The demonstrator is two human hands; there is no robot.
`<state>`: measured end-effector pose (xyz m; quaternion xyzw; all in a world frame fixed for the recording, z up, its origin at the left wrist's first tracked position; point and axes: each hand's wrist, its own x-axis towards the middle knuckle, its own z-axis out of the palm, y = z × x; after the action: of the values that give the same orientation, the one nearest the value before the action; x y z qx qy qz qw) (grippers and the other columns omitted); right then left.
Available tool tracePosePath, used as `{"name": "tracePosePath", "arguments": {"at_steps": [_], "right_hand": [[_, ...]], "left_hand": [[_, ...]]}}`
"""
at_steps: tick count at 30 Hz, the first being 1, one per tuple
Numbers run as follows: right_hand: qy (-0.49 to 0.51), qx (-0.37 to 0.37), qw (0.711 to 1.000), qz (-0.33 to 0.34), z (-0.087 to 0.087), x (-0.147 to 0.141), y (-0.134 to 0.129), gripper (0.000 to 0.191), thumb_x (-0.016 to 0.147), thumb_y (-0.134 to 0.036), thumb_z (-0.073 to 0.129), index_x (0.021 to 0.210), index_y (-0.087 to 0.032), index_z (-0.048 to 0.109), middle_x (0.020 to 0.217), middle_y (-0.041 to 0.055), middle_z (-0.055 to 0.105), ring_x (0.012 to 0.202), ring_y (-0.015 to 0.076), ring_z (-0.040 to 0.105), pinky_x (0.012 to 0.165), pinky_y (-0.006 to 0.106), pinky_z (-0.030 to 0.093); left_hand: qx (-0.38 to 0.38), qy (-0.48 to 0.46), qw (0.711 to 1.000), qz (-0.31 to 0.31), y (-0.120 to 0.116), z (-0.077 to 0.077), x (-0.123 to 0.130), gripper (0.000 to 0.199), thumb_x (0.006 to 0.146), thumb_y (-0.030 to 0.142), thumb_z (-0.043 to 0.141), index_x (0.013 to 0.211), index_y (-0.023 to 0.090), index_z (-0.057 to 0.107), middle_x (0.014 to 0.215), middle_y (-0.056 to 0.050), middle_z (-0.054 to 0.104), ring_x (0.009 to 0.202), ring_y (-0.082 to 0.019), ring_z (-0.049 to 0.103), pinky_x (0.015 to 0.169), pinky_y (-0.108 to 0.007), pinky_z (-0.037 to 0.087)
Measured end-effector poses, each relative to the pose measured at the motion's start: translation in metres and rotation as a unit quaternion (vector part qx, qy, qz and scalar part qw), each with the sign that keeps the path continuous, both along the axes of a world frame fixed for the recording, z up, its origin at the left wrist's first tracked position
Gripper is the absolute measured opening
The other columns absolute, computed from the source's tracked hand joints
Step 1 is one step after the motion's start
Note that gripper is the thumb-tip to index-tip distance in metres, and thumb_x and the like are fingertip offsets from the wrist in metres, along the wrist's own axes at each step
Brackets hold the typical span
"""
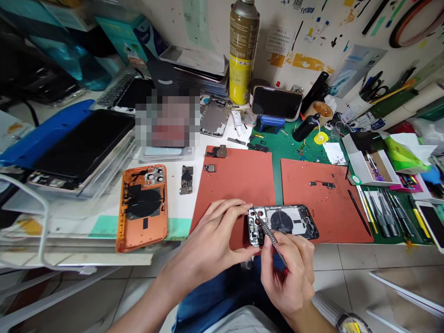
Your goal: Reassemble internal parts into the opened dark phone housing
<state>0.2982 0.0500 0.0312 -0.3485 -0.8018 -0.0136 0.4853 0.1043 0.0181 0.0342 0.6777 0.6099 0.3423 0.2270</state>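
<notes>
A phone's open back shell [282,230] lies flat across the gap between two red mats, near their lower edges, in the lower middle of the frame. Its long side runs left to right with a small tilt, and its camera end points left. The left hand [204,245] holds the shell at that camera end, with its fingertips [243,210] curled over the top edge. The right hand [287,273] is closed around a thin steel tool [270,236], maybe tweezers, and the tip of the tool is in the camera corner. Some of the work looks done: small parts sit apart on the left red mat [239,189] and the right red mat [333,215], and a small circuit board [186,180] lies on the white table to the left. Some looks left: parts fill the camera corner, and a round black coil [281,222] sits in the middle of the shell. An orange phone shell [142,208] lies left of the mats with its inside facing up. Thin screwdrivers [385,219] lie in a row at the right.
</notes>
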Motion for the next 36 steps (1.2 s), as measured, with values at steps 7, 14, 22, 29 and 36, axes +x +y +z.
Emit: {"name": "tracePosePath", "arguments": {"at_steps": [7,14,22,29,36], "right_hand": [[-0.122,0.076,0.99,0.005,0.009,0.002,0.003,0.015,0.097,-0.012,0.079,0.099,-0.015,0.066,0.087,0.0125,0.079,0.079,0.0229,0.071,0.079,0.041,0.055],[-0.126,0.122,0.983,0.062,0.018,0.001,0.017,0.016,0.094,-0.011,0.083,0.093,-0.013,0.067,0.072,0.0077,0.073,0.066,0.0187,0.064,0.067,0.036,0.05],[-0.174,0.144,0.97,0.093,0.028,0.003,0.024,0.017,0.093,-0.008,0.082,0.09,-0.014,0.067,0.076,0.0089,0.073,0.072,0.0199,0.065,0.071,0.037,0.051],[-0.171,0.111,0.969,0.136,0.028,0.009,0.027,0.013,0.096,-0.006,0.07,0.091,-0.018,0.067,0.084,0.0088,0.071,0.08,0.0201,0.064,0.073,0.037,0.052],[-0.198,0.102,0.965,0.14,0.034,0.013,0.028,0.006,0.096,-0.011,0.068,0.096,-0.017,0.068,0.092,0.0113,0.07,0.085,0.0225,0.063,0.077,0.04,0.052]], "left_hand": [[-0.024,0.011,1.0,0.002,-0.003,0.002,0.0,0.069,0.085,0.024,0.085,0.145,0.027,0.051,0.148,-0.012,0.062,0.14,-0.034,0.056,0.112,-0.054,0.055],[-0.018,0.005,1.0,0.004,-0.002,0.004,0.001,0.068,0.084,0.023,0.084,0.145,0.026,0.053,0.147,-0.011,0.064,0.139,-0.033,0.058,0.11,-0.051,0.056],[-0.026,-0.009,1.0,0.003,0.0,0.006,0.001,0.066,0.084,0.021,0.084,0.142,0.028,0.053,0.145,-0.009,0.067,0.139,-0.033,0.058,0.113,-0.054,0.055],[-0.023,-0.022,0.999,0.005,0.002,0.007,0.0,0.063,0.084,0.024,0.087,0.139,0.028,0.056,0.144,-0.011,0.066,0.136,-0.034,0.06,0.11,-0.054,0.057],[-0.022,-0.019,1.0,0.003,0.002,0.005,0.0,0.065,0.084,0.027,0.088,0.14,0.028,0.054,0.144,-0.012,0.067,0.137,-0.035,0.059,0.111,-0.056,0.055]]}}
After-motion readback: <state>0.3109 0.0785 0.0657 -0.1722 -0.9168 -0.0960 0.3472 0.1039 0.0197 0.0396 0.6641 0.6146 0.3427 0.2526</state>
